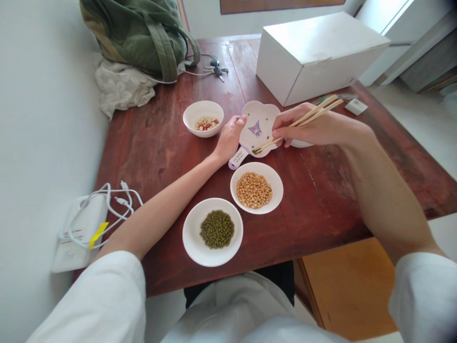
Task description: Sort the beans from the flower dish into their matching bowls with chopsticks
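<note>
White sleeves [85, 300] fill the near edge, with both forearms reaching over a dark red wooden desk [321, 190]. Far beyond the right grip [307, 128] stands a white cardboard box [317, 57], and far left of the grips lies a green backpack [139, 33]. Nearer the person, below the grips, are a white plate [193, 243] of mung beans [216, 229] and a white plate [233, 190] of soybeans [253, 190]. Just left of the left grip [230, 139] sits a small white bowl [203, 109] of peanuts [206, 124]. That grip, fingers loosely open, touches a flower-shaped cartoon dish [266, 112]. The right grip pinches wooden chopsticks [310, 112], their tips over the dish.
</note>
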Demonstrator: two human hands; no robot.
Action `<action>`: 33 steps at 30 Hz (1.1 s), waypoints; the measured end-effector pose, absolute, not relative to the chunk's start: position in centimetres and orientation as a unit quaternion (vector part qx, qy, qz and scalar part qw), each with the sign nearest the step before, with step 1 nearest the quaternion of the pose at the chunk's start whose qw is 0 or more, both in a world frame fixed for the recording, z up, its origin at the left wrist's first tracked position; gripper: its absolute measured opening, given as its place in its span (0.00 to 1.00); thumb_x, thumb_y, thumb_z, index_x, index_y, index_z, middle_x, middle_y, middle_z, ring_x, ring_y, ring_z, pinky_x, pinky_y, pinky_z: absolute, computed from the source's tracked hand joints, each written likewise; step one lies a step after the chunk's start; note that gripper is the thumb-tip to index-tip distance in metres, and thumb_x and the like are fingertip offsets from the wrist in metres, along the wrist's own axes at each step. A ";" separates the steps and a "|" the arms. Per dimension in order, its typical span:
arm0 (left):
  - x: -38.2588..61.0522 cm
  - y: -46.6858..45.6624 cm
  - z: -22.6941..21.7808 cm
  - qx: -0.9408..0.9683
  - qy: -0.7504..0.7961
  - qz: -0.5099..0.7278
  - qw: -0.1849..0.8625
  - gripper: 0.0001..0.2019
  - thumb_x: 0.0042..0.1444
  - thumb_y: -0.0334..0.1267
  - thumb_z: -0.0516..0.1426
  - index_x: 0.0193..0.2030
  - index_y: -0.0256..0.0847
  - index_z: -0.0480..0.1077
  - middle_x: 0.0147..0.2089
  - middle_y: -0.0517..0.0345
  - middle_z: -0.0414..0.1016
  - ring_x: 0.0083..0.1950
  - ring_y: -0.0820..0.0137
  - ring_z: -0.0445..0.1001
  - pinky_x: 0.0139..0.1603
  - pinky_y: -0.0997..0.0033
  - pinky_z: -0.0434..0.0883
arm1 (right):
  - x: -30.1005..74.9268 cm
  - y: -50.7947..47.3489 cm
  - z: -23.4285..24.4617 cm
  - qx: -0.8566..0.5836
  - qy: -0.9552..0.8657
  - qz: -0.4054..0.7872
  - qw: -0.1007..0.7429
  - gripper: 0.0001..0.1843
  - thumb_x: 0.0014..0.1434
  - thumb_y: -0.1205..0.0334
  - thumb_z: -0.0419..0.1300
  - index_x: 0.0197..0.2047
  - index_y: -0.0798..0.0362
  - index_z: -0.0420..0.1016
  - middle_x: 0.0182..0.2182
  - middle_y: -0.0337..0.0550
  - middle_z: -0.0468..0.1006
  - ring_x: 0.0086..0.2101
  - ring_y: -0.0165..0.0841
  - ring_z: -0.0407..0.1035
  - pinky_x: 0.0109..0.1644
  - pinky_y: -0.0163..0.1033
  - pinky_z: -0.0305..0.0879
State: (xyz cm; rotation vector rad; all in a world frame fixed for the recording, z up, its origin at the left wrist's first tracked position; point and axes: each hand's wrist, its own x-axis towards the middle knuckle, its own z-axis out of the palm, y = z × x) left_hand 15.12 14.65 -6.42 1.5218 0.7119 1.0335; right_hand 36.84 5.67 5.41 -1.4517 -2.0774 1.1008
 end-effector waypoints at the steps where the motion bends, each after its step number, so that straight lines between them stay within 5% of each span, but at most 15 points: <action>1: 15.1 14.6 -6.4 0.643 0.301 0.437 0.552 0.28 0.67 0.66 0.53 0.41 0.39 0.70 0.35 0.58 0.72 0.36 0.73 0.71 0.38 0.71 0.66 | 36.8 5.7 5.4 -0.516 -0.738 0.391 0.188 0.13 0.68 0.55 0.64 0.39 0.58 0.83 0.36 0.48 0.83 0.32 0.31 0.77 0.35 0.36 0.76; 27: 14.9 14.6 -6.5 0.673 0.311 0.430 0.515 0.30 0.65 0.71 0.52 0.42 0.41 0.70 0.36 0.57 0.75 0.38 0.69 0.74 0.42 0.67 0.73 | 36.7 5.5 5.8 -0.520 -0.740 0.392 0.170 0.14 0.68 0.54 0.63 0.39 0.57 0.82 0.37 0.47 0.83 0.34 0.33 0.77 0.37 0.37 0.74; 30: 14.9 14.8 -6.6 0.679 0.308 0.427 0.513 0.31 0.67 0.70 0.51 0.50 0.40 0.72 0.44 0.52 0.80 0.43 0.64 0.79 0.50 0.61 0.77 | 36.7 5.5 5.8 -0.520 -0.731 0.404 0.178 0.13 0.66 0.54 0.64 0.37 0.56 0.81 0.36 0.47 0.83 0.34 0.34 0.77 0.38 0.39 0.74; 33: 14.9 15.2 -6.7 0.702 0.300 0.427 0.485 0.33 0.69 0.68 0.50 0.64 0.42 0.70 0.65 0.47 0.77 0.65 0.57 0.76 0.70 0.56 0.72 | 36.7 5.6 5.7 -0.517 -0.728 0.409 0.186 0.12 0.65 0.54 0.65 0.37 0.53 0.82 0.35 0.46 0.83 0.34 0.35 0.77 0.39 0.41 0.75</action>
